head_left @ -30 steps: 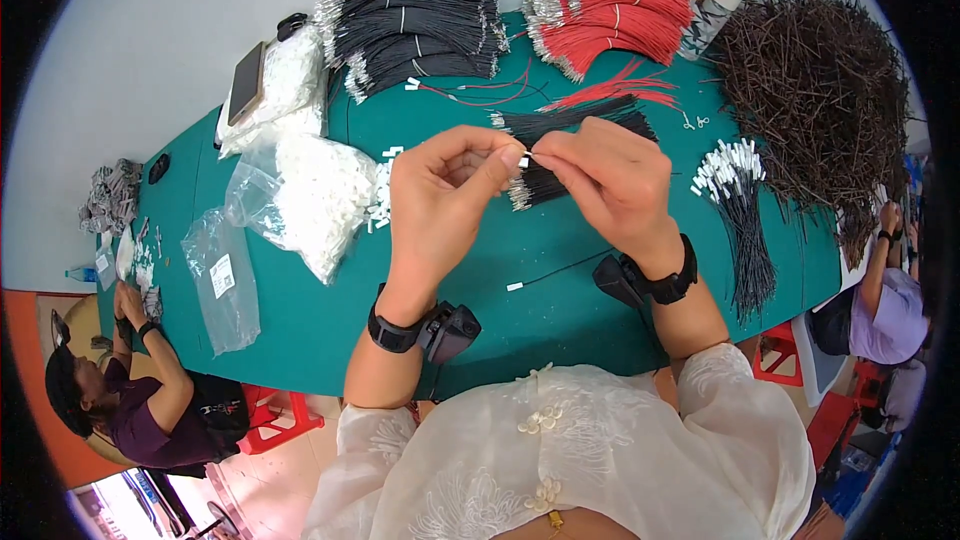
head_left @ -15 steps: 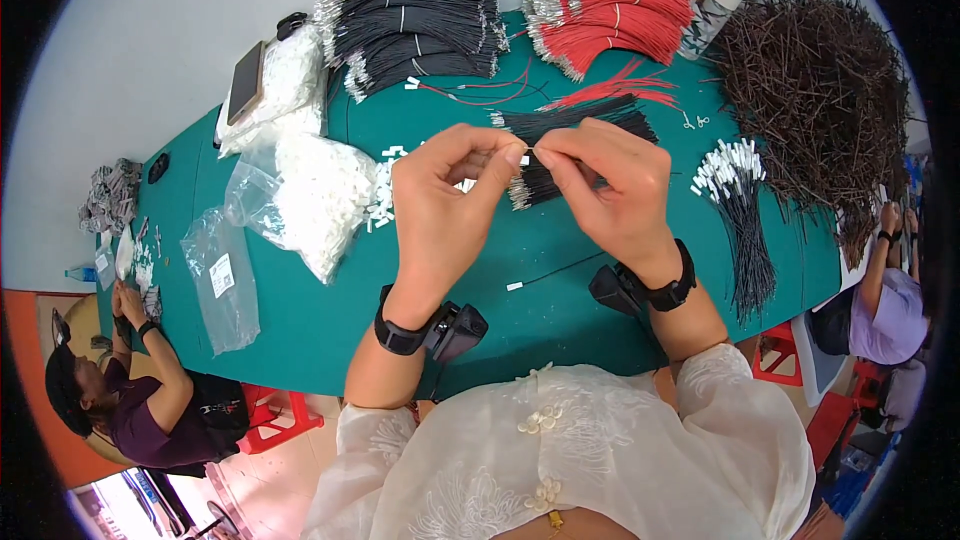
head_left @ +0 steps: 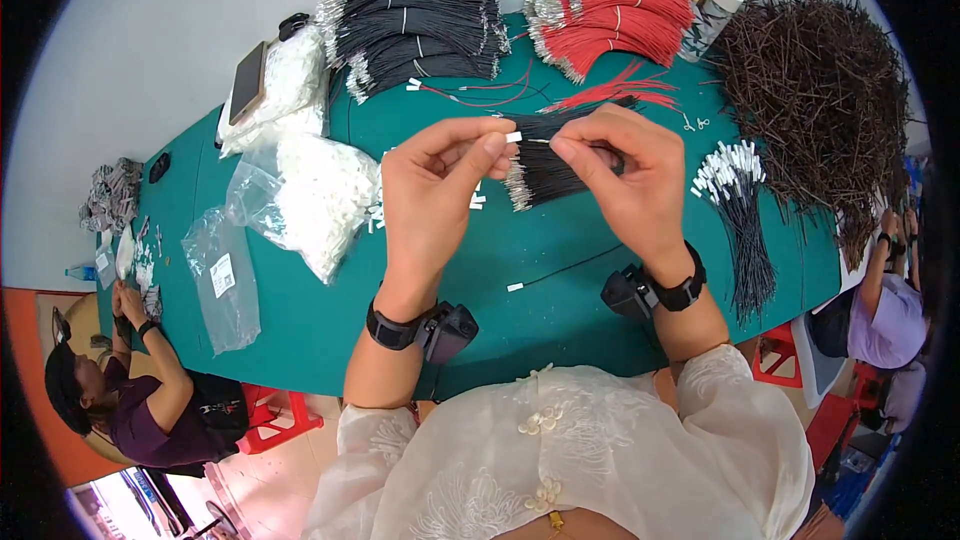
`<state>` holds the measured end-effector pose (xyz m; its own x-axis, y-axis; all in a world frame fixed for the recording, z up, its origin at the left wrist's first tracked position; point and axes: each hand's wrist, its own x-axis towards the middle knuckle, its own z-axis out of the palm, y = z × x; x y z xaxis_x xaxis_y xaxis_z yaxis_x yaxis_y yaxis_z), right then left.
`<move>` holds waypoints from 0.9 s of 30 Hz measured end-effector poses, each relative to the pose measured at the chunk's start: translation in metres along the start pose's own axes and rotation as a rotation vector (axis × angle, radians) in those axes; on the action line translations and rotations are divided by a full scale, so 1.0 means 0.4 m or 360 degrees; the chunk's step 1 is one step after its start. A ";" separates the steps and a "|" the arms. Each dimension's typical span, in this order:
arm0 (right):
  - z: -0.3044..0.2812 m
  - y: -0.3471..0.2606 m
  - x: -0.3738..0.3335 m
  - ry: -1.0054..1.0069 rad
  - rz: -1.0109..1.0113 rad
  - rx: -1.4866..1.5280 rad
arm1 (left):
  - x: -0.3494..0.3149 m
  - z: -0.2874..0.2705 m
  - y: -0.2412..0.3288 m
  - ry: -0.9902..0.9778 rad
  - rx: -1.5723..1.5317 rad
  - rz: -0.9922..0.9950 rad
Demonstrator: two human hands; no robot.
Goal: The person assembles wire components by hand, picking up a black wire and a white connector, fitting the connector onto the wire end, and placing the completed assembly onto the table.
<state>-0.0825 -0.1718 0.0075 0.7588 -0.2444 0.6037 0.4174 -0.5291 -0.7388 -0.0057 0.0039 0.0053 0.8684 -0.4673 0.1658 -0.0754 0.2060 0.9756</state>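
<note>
Over the green table, my left hand [head_left: 437, 185] pinches a small white plastic connector [head_left: 513, 137] between thumb and fingertips. Facing it, my right hand [head_left: 632, 175] is closed on a thin wire whose silvery end [head_left: 538, 141] points at the connector with a small gap between. Most of that wire is hidden by the hand. Beneath both hands lies a row of black wires [head_left: 555, 178] with metal-tipped ends. Loose white connectors [head_left: 476, 202] lie beside my left hand. Nearer to me, a single black wire with a white connector [head_left: 515, 287] rests on the table.
Bundled black wires [head_left: 410, 20] and red wires [head_left: 620, 10] are stacked at the back. A bag of white connectors [head_left: 325, 190] sits left; capped black wires [head_left: 738, 210] and a dark brown heap [head_left: 815, 90] lie right. Other people sit at both ends.
My hands have drawn slightly apart, right hand moving right and left hand slightly left. The white connector and the wire's silvery end now show between them.
</note>
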 end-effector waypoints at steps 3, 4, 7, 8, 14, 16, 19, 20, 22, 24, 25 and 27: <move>-0.003 0.001 0.002 -0.0023 0.0088 0.0085 | 0.001 -0.003 0.002 -0.0019 -0.0009 -0.0008; -0.004 0.000 0.002 -0.0031 0.0114 0.0107 | 0.001 -0.004 0.003 -0.0037 -0.0010 -0.0023; -0.008 -0.004 0.001 -0.0072 0.0162 0.0114 | 0.002 -0.004 -0.001 -0.0063 -0.0016 -0.0028; -0.010 -0.006 0.001 -0.0105 0.0184 0.0098 | 0.002 -0.004 -0.003 -0.0070 -0.0022 -0.0018; -0.008 -0.010 -0.001 -0.0122 0.0188 0.0076 | 0.002 -0.004 -0.005 -0.0123 0.0017 0.0012; -0.013 -0.010 -0.001 -0.0135 0.0224 0.0102 | 0.002 -0.004 -0.004 -0.0116 0.0023 0.0001; -0.014 -0.010 0.000 -0.0145 0.0235 0.0104 | 0.002 -0.004 -0.003 -0.0111 0.0026 -0.0005; -0.014 -0.010 0.001 -0.0148 0.0229 0.0092 | 0.001 -0.004 -0.002 -0.0109 0.0026 -0.0006; -0.014 -0.010 0.001 -0.0152 0.0224 0.0080 | 0.001 -0.003 -0.001 -0.0109 0.0026 -0.0008; -0.013 -0.010 0.001 -0.0145 0.0230 0.0075 | 0.000 -0.003 0.001 -0.0104 0.0032 -0.0038; -0.012 -0.010 0.001 -0.0142 0.0233 0.0073 | 0.000 -0.003 0.001 -0.0101 0.0035 -0.0052; -0.013 -0.008 0.002 -0.0130 0.0227 0.0078 | 0.000 -0.003 0.002 -0.0094 0.0052 -0.0047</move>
<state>-0.0858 -0.1747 0.0118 0.8493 -0.2465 0.4669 0.3248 -0.4531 -0.8302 -0.0054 0.0051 0.0060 0.8402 -0.5228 0.1440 -0.0668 0.1638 0.9842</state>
